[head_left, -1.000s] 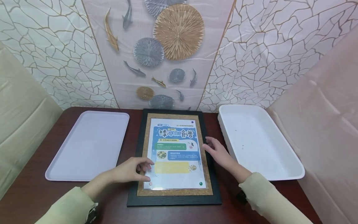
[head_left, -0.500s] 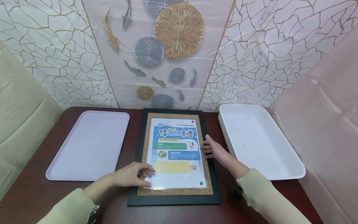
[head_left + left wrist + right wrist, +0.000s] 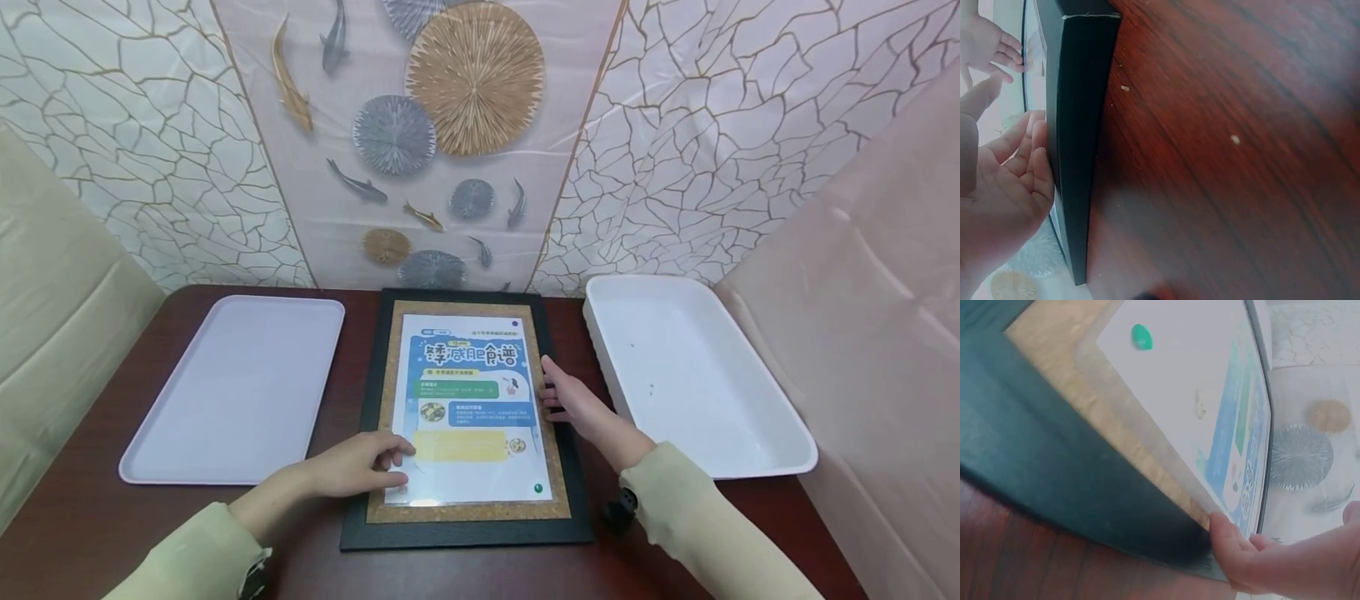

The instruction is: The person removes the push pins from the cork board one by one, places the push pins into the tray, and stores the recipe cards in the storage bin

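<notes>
A laminated poster sheet (image 3: 471, 400) with a blue heading and a yellow block lies on a cork board (image 3: 465, 512) in a black frame (image 3: 468, 535). Round pins hold it: green (image 3: 537, 488) at lower right, purple (image 3: 514, 323) at upper right. At the sheet's lower left edge is my left hand (image 3: 352, 465), fingers loosely bent, thumb apart from them, pinching nothing visible. My right hand (image 3: 581, 404) lies along the board's right side, fingers reaching over the cork edge. In the right wrist view, fingertips (image 3: 1225, 540) meet the frame's edge.
A shallow white tray (image 3: 232, 392) lies left of the board on the dark red-brown table (image 3: 465, 579). On the right stands a deeper white bin (image 3: 697, 375) with small specks inside. Patterned cloth (image 3: 450, 125) hangs behind the table.
My right hand has turned from palm-down fingers over the sheet's edge to thumb-up beside the frame. My left hand has lowered slightly; the pink pin seen at lower left is hidden from the head view.
</notes>
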A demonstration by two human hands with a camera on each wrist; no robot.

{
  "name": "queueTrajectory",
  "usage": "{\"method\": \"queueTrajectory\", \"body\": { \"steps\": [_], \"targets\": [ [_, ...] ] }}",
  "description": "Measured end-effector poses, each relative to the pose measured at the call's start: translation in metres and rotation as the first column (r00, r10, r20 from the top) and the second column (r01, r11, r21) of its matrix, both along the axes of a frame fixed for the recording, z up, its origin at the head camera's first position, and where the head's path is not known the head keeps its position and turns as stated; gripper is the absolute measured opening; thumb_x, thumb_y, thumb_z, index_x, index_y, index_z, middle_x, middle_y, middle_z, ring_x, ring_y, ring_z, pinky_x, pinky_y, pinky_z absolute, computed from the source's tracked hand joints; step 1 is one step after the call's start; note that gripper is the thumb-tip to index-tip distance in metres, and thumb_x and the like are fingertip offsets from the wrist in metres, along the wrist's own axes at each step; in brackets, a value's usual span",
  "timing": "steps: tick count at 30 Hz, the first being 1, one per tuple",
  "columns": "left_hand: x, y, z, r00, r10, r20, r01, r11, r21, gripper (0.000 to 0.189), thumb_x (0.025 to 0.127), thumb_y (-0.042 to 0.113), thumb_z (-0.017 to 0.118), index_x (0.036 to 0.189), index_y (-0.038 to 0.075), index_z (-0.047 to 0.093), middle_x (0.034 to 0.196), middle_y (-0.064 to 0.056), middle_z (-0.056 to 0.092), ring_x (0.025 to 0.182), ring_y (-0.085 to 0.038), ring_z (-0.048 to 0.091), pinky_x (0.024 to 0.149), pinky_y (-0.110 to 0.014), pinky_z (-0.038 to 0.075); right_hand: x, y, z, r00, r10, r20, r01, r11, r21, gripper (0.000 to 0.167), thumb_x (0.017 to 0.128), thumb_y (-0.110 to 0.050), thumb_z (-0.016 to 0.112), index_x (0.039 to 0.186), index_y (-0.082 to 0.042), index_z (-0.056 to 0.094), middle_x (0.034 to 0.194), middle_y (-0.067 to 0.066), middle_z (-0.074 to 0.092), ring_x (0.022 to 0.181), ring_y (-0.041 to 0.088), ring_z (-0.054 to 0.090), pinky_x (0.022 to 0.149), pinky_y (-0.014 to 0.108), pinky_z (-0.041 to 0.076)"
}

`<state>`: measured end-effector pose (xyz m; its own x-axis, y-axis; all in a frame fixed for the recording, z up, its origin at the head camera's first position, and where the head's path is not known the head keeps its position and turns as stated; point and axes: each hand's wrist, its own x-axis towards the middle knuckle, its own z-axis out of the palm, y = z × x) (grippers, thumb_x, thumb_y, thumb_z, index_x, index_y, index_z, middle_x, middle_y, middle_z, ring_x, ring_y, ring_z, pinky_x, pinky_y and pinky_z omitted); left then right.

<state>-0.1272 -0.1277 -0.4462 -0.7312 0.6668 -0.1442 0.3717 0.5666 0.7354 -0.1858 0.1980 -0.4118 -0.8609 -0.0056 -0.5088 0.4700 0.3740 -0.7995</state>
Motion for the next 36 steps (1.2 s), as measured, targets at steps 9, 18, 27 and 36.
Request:
{"method": "queueTrajectory", "body": {
  "steps": [9,18,27,36],
  "targets": [
    [-0.001,0.005,0.002,1.000,-0.016,0.005,0.016,1.000,-0.027,0.043,0.088,0.031,0.063,0.121,0.004,0.057,0.086,0.003,0.051,0.073,-0.005,0.045,0.065,-0.020,0.038,-0.007,0.001,-0.003,0.991,-0.116,0.060,0.119,0.992,-0.041,0.072,0.097,-0.054,0.028,0.139,0.004,0.033,0.131,0.025,0.042,0.115,0.033,0.044,0.098,0.045,0.042],
    [-0.002,0.007,0.005,0.999,-0.017,0.038,0.019,0.998,-0.060,0.064,0.088,0.032,0.063,0.137,-0.004,0.040,0.084,0.001,0.048,0.065,-0.003,0.040,0.058,-0.019,0.034,-0.010,-0.001,-0.005,0.984,-0.158,0.083,0.162,0.986,-0.038,0.067,0.099,-0.049,0.029,0.137,0.006,0.037,0.133,0.022,0.043,0.112,0.030,0.042,0.099,0.043,0.041],
    [-0.003,0.009,0.006,0.999,-0.024,0.046,0.028,0.996,-0.088,0.068,0.088,0.032,0.062,0.140,-0.003,0.037,0.081,0.000,0.046,0.061,-0.005,0.036,0.054,-0.018,0.030,-0.013,-0.005,-0.004,0.982,-0.165,0.093,0.165,0.986,0.004,0.055,0.100,-0.040,0.033,0.133,0.002,0.043,0.128,0.019,0.046,0.107,0.027,0.043,0.095,0.040,0.043],
    [-0.002,0.008,0.005,0.999,-0.042,-0.002,0.042,0.996,-0.078,0.048,0.085,0.029,0.066,0.124,0.003,0.054,0.082,0.001,0.048,0.066,-0.004,0.041,0.059,-0.019,0.035,-0.021,-0.006,-0.001,0.996,-0.020,0.083,0.003,0.980,0.198,0.036,0.093,-0.021,0.052,0.119,0.005,0.053,0.105,0.016,0.054,0.093,0.024,0.052,0.088,0.037,0.050]
  ]
}}
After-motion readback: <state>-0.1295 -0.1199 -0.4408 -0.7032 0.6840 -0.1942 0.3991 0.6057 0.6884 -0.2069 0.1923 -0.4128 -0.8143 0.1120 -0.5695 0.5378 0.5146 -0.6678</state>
